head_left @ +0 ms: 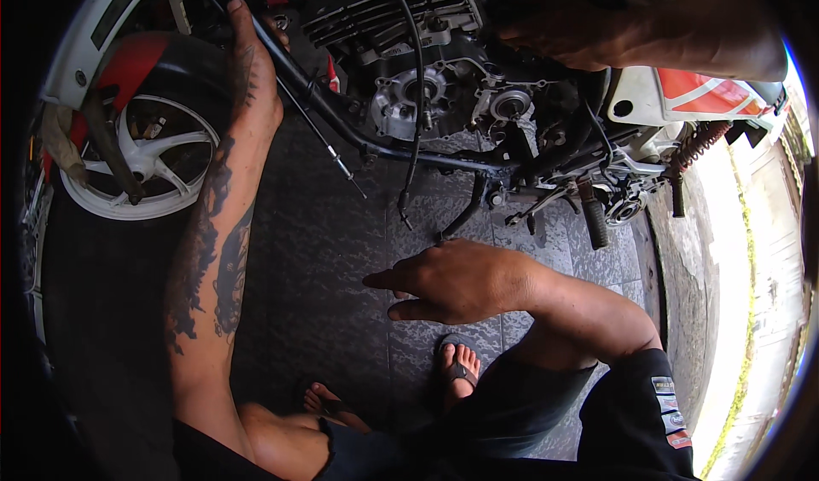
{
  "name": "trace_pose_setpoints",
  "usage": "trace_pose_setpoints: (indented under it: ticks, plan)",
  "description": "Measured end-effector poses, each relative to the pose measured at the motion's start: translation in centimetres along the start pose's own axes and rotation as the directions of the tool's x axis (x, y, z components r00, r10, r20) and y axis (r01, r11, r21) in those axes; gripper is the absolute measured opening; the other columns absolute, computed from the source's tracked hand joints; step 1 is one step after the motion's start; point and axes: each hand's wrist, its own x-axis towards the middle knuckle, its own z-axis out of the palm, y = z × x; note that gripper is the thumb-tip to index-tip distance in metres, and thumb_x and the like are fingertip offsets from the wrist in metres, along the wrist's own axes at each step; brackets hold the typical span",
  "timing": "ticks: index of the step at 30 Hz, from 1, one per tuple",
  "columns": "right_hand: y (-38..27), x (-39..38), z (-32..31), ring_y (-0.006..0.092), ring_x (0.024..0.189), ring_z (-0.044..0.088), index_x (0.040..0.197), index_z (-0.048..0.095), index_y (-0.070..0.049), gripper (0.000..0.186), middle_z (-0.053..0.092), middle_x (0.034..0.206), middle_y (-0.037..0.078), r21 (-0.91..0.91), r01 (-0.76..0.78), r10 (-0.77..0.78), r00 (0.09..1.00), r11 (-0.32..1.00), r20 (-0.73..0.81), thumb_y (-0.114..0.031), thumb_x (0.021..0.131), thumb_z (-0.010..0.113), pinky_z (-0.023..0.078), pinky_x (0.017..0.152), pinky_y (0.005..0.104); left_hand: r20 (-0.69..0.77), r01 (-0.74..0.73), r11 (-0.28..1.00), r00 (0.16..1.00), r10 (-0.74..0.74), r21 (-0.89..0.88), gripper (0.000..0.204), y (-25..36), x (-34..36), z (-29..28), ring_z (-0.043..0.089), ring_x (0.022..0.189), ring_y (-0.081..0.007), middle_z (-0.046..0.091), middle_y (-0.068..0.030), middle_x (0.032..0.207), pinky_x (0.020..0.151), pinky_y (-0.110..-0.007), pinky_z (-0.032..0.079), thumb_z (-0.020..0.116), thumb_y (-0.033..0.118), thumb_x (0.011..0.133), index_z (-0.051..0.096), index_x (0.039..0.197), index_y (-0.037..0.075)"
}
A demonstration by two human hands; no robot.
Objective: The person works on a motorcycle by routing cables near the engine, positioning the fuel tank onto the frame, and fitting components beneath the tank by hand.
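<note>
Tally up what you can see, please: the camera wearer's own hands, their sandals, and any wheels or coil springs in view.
Own hands: 2 (left hand, right hand)
Sandals: 2 (left sandal, right sandal)
Wheels: 1 (white spoked wheel)
Coil springs: 1 plainly visible (reddish-brown spring)
Total: 6

Glare bleached the area right of the engine (418,97), where daylight entered. Below it, the floor (320,250) shone faintly; left of it, shadow deepened. Fisheye distortion bent the outer edges.
</note>
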Motion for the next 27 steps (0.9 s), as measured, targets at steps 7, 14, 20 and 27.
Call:
trace_pose_setpoints:
  ticks: [7, 14, 20, 27]
  plan:
    - [-0.4, 0.0, 0.4, 0.0349, 0.099, 0.062, 0.133, 0.044, -0.003, 0.054, 0.062, 0.112, 0.019, 0.009, 0.024, -0.024, 1.0, 1.0, -0.006, -0.04, 0.094, 0.048, 0.05, 0.085, 0.0437, -0.04, 0.031, 0.999, 0.999, -0.032, -0.016, 0.051, 0.6, 0.1, -0.3, 0.049, 0.053, -0.0123, 0.052, -0.0003, 0.058, 0.053, -0.025, 0.04, 0.043, 0.059, 0.092, 0.052, 0.074, 0.012]
    - [0.0, -0.1, -0.1, 0.0345, 0.099, 0.062, 0.132, 0.045, -0.002, 0.053, 0.062, 0.112, 0.02, 0.043, -0.04, 0.039, 0.999, 0.998, 0.038, -0.039, 0.094, 0.048, 0.05, 0.085, 0.0432, 0.022, 0.068, 0.996, 0.998, -0.067, -0.062, 0.05, -0.3, 0.2, -0.4, 0.049, 0.055, -0.0139, 0.049, -0.0009, 0.059, 0.054, -0.026, 0.04, 0.043, 0.059, 0.092, 0.051, 0.075, 0.012]
    - [0.0, 0.6, -0.2, 0.0343, 0.103, 0.061, 0.131, 0.046, -0.001, 0.052, 0.061, 0.114, 0.02, 0.068, -0.052, 0.048, 0.996, 0.996, 0.07, -0.037, 0.093, 0.049, 0.049, 0.087, 0.0432, 0.044, 0.04, 0.999, 0.998, -0.039, -0.013, 0.051, -0.7, 0.9, -1.0, 0.048, 0.057, -0.0136, 0.049, -0.001, 0.063, 0.056, -0.03, 0.043, 0.041, 0.059, 0.093, 0.051, 0.077, 0.012]
    - [-0.3, 0.6, -0.7, 0.0344, 0.107, 0.059, 0.128, 0.049, -0.001, 0.049, 0.061, 0.115, 0.02, 0.055, -0.052, 0.048, 0.996, 0.997, 0.076, -0.035, 0.093, 0.05, 0.047, 0.092, 0.0436, 0.042, -0.015, 1.0, 0.999, 0.015, 0.011, 0.047, 0.3, 0.7, -0.7, 0.051, 0.061, -0.0127, 0.051, -0.0003, 0.067, 0.06, -0.028, 0.044, 0.041, 0.056, 0.094, 0.052, 0.084, 0.011]
